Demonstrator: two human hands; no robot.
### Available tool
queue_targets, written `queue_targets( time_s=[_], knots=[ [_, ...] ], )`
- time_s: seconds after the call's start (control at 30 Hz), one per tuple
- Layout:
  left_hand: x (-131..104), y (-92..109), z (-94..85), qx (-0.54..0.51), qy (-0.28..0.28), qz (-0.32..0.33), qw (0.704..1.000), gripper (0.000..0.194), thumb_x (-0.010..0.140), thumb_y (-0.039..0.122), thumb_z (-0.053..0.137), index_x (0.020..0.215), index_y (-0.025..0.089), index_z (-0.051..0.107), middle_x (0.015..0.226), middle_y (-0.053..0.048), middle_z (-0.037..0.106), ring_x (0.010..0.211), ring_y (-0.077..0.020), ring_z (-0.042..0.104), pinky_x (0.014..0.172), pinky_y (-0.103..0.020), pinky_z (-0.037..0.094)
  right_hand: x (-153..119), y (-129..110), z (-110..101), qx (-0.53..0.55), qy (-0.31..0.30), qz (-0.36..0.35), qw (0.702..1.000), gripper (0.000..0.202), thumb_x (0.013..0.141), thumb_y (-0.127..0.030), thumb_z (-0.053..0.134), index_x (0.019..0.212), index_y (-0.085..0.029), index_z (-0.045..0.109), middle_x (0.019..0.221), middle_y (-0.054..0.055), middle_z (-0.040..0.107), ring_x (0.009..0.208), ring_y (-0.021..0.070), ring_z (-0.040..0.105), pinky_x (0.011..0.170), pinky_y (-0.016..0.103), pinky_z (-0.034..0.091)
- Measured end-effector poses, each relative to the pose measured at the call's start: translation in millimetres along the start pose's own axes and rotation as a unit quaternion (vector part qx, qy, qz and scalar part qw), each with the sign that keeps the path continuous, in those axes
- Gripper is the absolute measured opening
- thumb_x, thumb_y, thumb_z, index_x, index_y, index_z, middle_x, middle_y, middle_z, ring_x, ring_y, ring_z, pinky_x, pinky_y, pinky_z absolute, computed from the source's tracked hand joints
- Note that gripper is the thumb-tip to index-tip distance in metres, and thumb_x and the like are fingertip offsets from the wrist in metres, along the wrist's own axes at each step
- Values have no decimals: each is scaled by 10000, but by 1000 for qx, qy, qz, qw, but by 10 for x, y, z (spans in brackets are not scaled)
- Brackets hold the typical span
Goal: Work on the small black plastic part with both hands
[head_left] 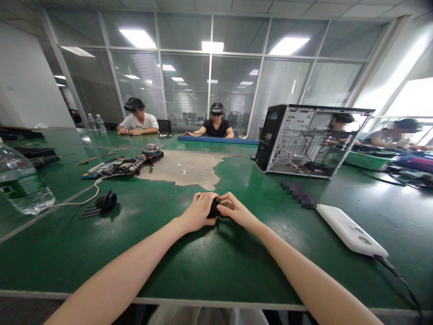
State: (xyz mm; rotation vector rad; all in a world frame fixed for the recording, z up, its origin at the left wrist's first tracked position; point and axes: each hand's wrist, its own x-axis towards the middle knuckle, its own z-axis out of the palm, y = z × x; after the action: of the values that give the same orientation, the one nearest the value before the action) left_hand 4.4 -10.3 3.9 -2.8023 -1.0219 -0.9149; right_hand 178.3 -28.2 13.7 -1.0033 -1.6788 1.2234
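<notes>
Just above the green table [189, 266], near its middle, my left hand [200, 209] is closed around a small black object [214, 207]. From the other side, my right hand [235, 211] pinches that same object between thumb and fingers. Much of it is hidden by my fingers, so its kind cannot be made out. To the left of my hands lies a black part with several long prongs and a round end [105, 202].
A circuit board [118, 166] with a cable lies at the left, near a plastic bottle [25, 189]. An opened computer case [304, 140] stands at the right. Closer in is a white power bank [352, 230] with a black cable. Several people sit around the table.
</notes>
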Motion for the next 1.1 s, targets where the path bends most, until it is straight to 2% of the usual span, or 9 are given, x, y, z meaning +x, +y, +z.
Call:
queue_targets(
  time_s=[0.13, 0.3, 0.4, 0.57, 0.8, 0.9, 1.0, 1.1],
  knots=[
    [1, 0, -3, 3, 0, 0, 1000, 580, 639, 198, 595, 1149, 180, 322, 1107, -78, 486, 1038, -238, 446, 904, -393, 285, 1, -47, -9, 7, 16, 13, 1000, 302, 688, -351, 631, 903, -210, 473, 842, -8, 543, 674, 101, 555, 684, 302, 481],
    [8, 3, -6, 8, -4, -5, 1000, 575, 636, 218, 599, 1142, 181, 328, 1092, -77, 486, 1028, -242, 445, 897, -392, 285, 11, -35, -79, 11, 78, 65, 995, 293, 653, -320, 665, 873, -227, 497, 822, -14, 552, 725, 120, 577, 705, 310, 491],
    [9, 4, -1, 8, -1, -8, 1000, 565, 642, 218, 590, 1142, 180, 328, 1082, -79, 488, 1020, -242, 449, 895, -394, 285, 47, 26, -66, 40, 67, 64, 995, 346, 621, -348, 695, 875, -212, 502, 834, -3, 567, 712, 122, 589, 721, 325, 497],
    [0, -4, 8, 1, -5, -3, 1000, 600, 636, 225, 604, 1160, 183, 314, 1107, -92, 481, 1041, -256, 442, 887, -407, 291, 121, 106, 2, 23, 42, 42, 998, 361, 603, -392, 700, 833, -166, 540, 791, 18, 597, 732, 144, 592, 726, 334, 488],
    [0, 1, 6, 3, 0, 3, 1000, 604, 626, 201, 600, 1158, 186, 314, 1113, -88, 480, 1037, -252, 443, 891, -404, 286, 109, 106, -1, 22, 14, 8, 1000, 365, 610, -362, 701, 855, -201, 484, 742, -27, 590, 671, 124, 580, 686, 300, 467],
    [1, 8, -2, 4, 1, 3, 1000, 607, 622, 196, 599, 1157, 181, 313, 1112, -86, 482, 1032, -249, 443, 894, -401, 284, 68, 118, 34, 5, 19, -13, 1000, 350, 630, -347, 682, 859, -212, 454, 791, -16, 583, 702, 131, 582, 689, 299, 466],
    [-3, 9, -5, 5, 2, 1, 1000, 599, 613, 185, 593, 1147, 184, 322, 1107, -84, 484, 1031, -249, 444, 896, -405, 281, 10, 121, 79, -55, 35, -47, 997, 324, 676, -328, 646, 915, -225, 453, 881, 4, 570, 733, 134, 584, 707, 303, 470],
    [-8, 2, -2, 7, 1, 3, 1000, 599, 615, 182, 585, 1151, 189, 317, 1111, -87, 481, 1041, -251, 443, 899, -412, 278, -19, 118, 106, -94, 47, -71, 992, 270, 737, -352, 579, 948, -229, 462, 888, 8, 567, 719, 126, 579, 700, 293, 474]
  ],
)
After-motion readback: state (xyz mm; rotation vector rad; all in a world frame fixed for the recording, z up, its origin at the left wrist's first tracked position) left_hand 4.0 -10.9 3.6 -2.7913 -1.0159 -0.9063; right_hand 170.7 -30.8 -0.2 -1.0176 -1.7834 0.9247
